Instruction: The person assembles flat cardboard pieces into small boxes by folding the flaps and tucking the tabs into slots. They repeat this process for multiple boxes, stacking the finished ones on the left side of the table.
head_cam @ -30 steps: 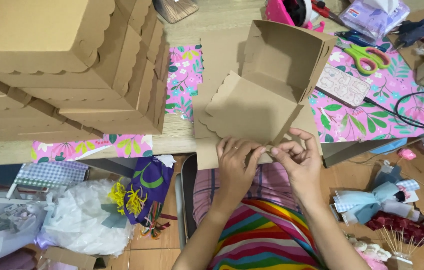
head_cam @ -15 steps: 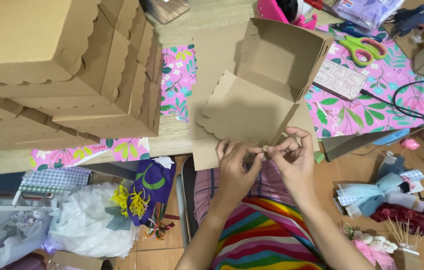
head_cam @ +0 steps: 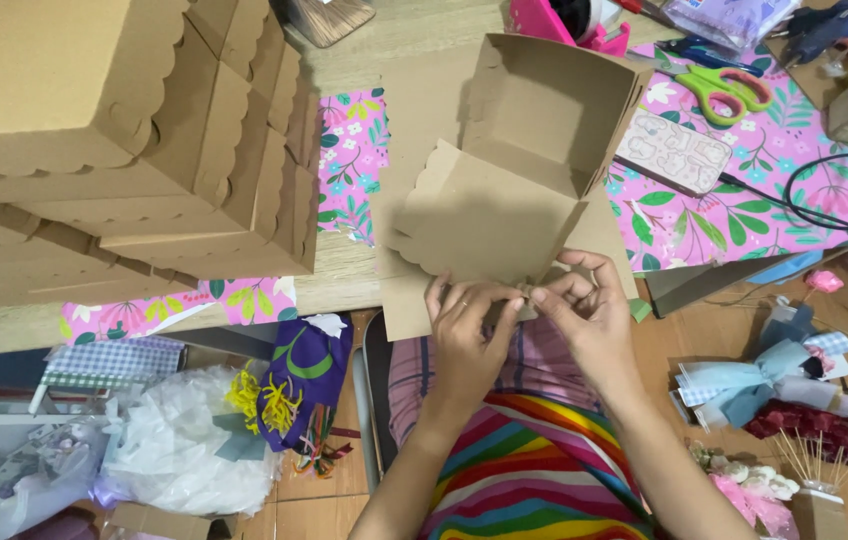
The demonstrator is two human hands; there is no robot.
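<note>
my left hand (head_cam: 466,335): fingers pinching near edge of the cardboard box (head_cam: 514,170)
my right hand (head_cam: 592,320): fingers pinching same edge, fingertips meeting the left's (what's between them: cannot tell)
box: open, scalloped flap toward me, at worktop (head_cam: 344,270) edge
scissors (head_cam: 729,88): green, far right
stacked boxes (head_cam: 114,150): far left
</note>
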